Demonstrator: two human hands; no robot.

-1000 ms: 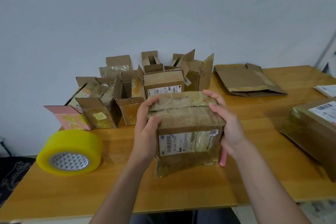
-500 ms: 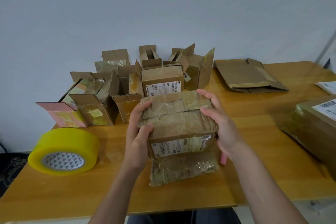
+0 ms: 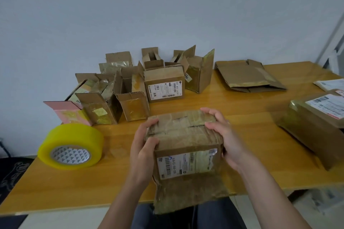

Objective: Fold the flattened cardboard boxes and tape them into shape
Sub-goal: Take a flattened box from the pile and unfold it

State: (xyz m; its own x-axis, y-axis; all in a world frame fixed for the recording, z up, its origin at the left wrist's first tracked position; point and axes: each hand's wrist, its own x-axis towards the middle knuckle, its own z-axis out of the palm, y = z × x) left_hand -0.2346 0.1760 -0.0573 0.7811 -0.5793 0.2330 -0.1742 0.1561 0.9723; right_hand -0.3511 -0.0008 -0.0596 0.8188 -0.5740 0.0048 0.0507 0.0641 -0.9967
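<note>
Head view, from largest to smallest: the wooden counter point(image 3: 242, 135) spans the lower half of the frame, its near edge running along the bottom. At lower centre sits the box point(image 3: 186, 147) being worked on, a worn brown carton with a shipping label on its near face and a loose flap hanging over the counter's near edge. A group of finished boxes point(image 3: 163, 85), some with flaps open, stands at centre left against the wall. A flattened box point(image 3: 243, 76) lies at upper right, and a taped parcel point(image 3: 316, 128) sits at the right edge. The yellow tape roll point(image 3: 71, 146) lies on its side at lower left, well apart from both hands.

The left hand point(image 3: 143, 152) grips the box's left top corner, fingers curled over the folded flaps and thumb on the side. The right hand point(image 3: 223, 135) holds the right side the same way, fingers bent over the top edge. The box sits directly between them.

The step appears to be pressing the top flaps shut. Next, one hand likely has to keep the flaps down while the other reaches left for the tape.
</note>
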